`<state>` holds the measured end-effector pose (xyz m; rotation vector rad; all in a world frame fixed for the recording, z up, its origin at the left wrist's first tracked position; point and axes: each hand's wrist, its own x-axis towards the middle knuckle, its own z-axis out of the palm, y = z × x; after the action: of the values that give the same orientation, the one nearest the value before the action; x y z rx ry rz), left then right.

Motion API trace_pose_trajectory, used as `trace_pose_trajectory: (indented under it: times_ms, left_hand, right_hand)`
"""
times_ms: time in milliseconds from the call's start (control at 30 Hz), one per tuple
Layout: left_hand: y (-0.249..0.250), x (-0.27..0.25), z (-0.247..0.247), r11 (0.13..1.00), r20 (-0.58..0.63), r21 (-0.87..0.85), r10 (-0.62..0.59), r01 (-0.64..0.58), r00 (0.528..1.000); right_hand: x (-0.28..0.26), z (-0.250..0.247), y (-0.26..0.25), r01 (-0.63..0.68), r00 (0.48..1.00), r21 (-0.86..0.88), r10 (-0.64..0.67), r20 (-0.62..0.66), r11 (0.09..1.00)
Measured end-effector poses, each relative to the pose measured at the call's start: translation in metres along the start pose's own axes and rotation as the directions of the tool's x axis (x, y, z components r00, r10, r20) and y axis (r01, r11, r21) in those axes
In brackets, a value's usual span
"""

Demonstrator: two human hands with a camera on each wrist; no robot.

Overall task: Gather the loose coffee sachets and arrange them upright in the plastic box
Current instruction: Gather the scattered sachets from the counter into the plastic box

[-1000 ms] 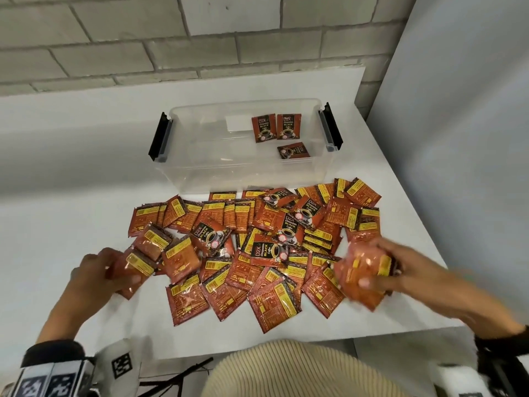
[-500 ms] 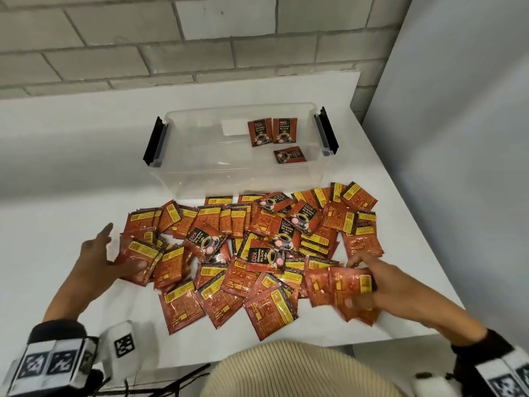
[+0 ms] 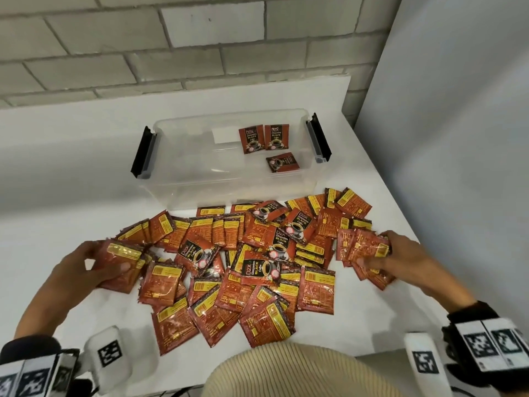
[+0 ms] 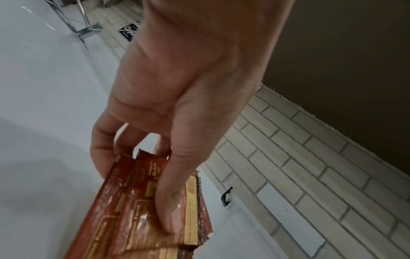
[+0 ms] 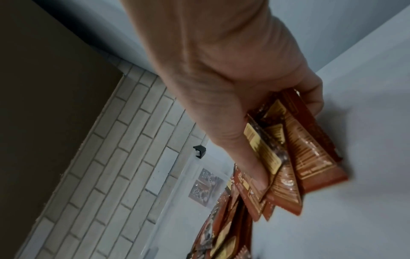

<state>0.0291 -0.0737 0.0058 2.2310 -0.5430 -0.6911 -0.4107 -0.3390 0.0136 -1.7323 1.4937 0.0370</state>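
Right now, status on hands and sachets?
Left hand grips sachets; right hand grips a fan. Plastic box holds three. Pile on table, nothing blocking.

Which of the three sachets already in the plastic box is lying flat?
The sachet nearest the person, alone on the plastic box floor. The other two sachets stand side by side against the far wall.

"D2X BLACK Coffee" on face-up coffee sachets (image 3: 260,269), also on sachets in plastic box (image 3: 171,179)
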Motion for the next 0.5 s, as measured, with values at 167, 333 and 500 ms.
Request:
trace_pose_trajectory:
  times_ms: [167,333,500]
  left_hand:
    - [0.005,0.009,-0.013,0.992,0.109,-0.126,-0.015,0.029,0.994]
    - [0.019,0.025,-0.006,0.998,0.168,-0.045,0.061,-0.055,0.984]
    - [0.014,0.045,0.007,0.996,0.168,0.052,0.058,-0.068,0.984]
  right_hand:
    - [0.003,-0.003,0.006,-0.011,1.000,0.097,0.009,0.026,0.995]
    - [0.005,-0.024,0.002,0.020,0.998,0.171,-0.030,0.056,0.985]
    - [0.016,-0.038,-0.007,0.032,0.997,0.195,-0.045,0.062,0.980]
